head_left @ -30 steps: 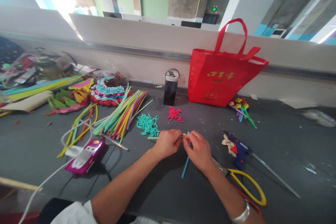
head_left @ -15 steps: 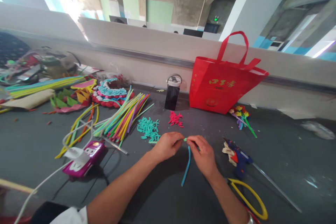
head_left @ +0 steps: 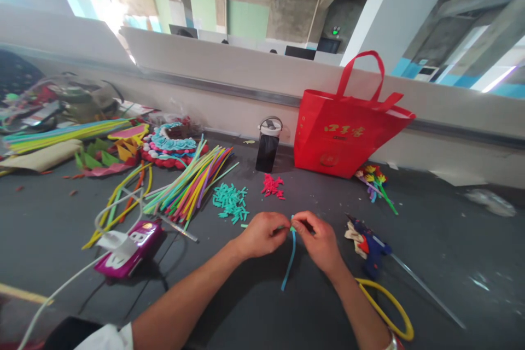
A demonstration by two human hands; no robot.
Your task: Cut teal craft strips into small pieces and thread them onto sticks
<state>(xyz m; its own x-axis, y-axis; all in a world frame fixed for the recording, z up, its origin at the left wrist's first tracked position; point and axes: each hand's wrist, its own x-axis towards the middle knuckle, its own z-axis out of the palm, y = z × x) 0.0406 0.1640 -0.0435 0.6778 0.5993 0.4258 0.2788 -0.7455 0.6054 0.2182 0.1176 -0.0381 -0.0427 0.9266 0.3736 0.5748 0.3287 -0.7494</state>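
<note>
My left hand (head_left: 266,234) and my right hand (head_left: 319,238) meet over the middle of the dark table, fingertips pinched together. Between them is the top end of a blue stem (head_left: 289,268), which hangs down with a small green piece near its top. Both hands are closed at that spot. Just beyond my left hand lies a pile of teal pieces (head_left: 230,202), and a smaller pile of red pieces (head_left: 273,186) is farther back.
A red bag (head_left: 348,139) and a black bottle (head_left: 268,150) stand at the back. Colourful stems (head_left: 197,186) and a purple power strip (head_left: 130,249) lie left. To the right are a blue glue gun (head_left: 375,251), a yellow loop (head_left: 394,303) and small flowers (head_left: 377,180).
The green piece now sits against the top of the blue stem, whose tip shows above it. My fingertips have shifted slightly; the whole view has moved a little.
</note>
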